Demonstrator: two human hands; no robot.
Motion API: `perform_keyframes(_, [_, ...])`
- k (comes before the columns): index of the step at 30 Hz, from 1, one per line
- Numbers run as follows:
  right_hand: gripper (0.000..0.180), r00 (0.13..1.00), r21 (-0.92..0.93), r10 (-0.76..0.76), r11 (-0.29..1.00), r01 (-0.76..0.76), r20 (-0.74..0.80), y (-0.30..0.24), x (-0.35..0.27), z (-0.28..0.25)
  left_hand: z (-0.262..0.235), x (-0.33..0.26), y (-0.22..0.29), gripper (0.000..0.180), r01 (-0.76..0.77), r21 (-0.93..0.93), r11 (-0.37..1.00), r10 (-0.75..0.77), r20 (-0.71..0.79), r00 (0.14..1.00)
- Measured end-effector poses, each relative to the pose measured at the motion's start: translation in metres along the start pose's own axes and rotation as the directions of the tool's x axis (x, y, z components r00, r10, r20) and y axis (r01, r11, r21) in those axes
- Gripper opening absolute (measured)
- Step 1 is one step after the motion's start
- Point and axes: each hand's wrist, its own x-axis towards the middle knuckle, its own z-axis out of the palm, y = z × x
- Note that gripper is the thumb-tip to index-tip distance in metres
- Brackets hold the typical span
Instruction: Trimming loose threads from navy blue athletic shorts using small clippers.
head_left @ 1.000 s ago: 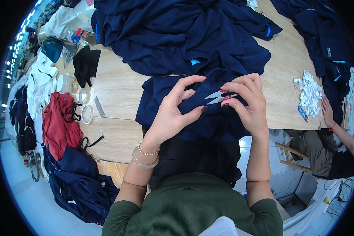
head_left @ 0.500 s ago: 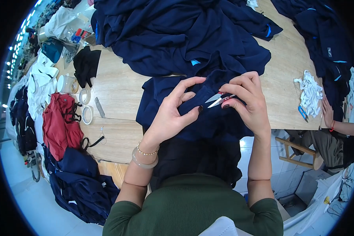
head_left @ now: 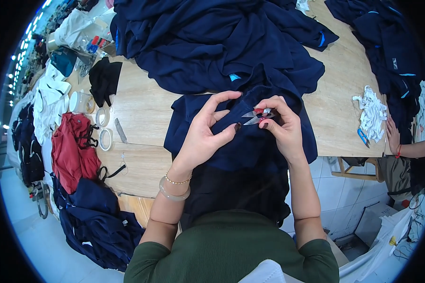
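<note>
A navy garment point(head_left: 203, 111) lies over the near edge of the table and my lap. My left hand point(head_left: 210, 127) grips a folded edge of it, thumb below and fingers above. In my right hand point(head_left: 283, 125) is a small pair of red-handled thread snips point(head_left: 257, 116), held between thumb and fingers. Their two blades point left, spread apart, close to the garment edge by my left thumb. Whether the blades touch the cloth or a thread cannot be made out.
A large navy garment heap point(head_left: 212, 42) covers the table's far side. Tape rolls point(head_left: 106, 139), a red garment point(head_left: 73, 148) and black cloth point(head_left: 105, 80) lie left. White scraps point(head_left: 373, 113) and blue snips point(head_left: 363, 137) lie right, near another person's hand point(head_left: 392, 134).
My right hand has shifted left and a little down, turning the snips so their red handles show more. My left hand has barely moved, still on the garment edge.
</note>
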Motion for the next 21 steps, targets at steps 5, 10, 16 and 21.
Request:
perform_keyframes(5, [0.024,0.994,-0.064,-0.060,0.996,0.055,-0.088,-0.002,0.002,0.009,-0.008,-0.001,-0.008,0.025,0.052,-0.025,0.998,-0.053,-0.030,0.998])
perform_keyframes(10, [0.024,0.969,-0.273,-0.191,0.951,0.143,-0.159,-0.007,0.003,0.015,-0.008,0.001,-0.011,0.020,-0.064,0.103,0.993,0.067,-0.026,0.997])
perform_keyframes(16, [0.021,0.963,-0.539,-0.262,0.822,0.184,-0.070,-0.022,0.012,-0.006,-0.005,0.001,-0.013,0.021,-0.029,0.054,0.998,0.037,-0.146,0.989])
perform_keyframes(21, [0.016,0.967,-0.526,-0.255,0.824,0.211,-0.011,-0.031,0.011,-0.025,-0.007,-0.001,-0.007,0.025,0.015,-0.022,1.000,-0.016,-0.056,0.998])
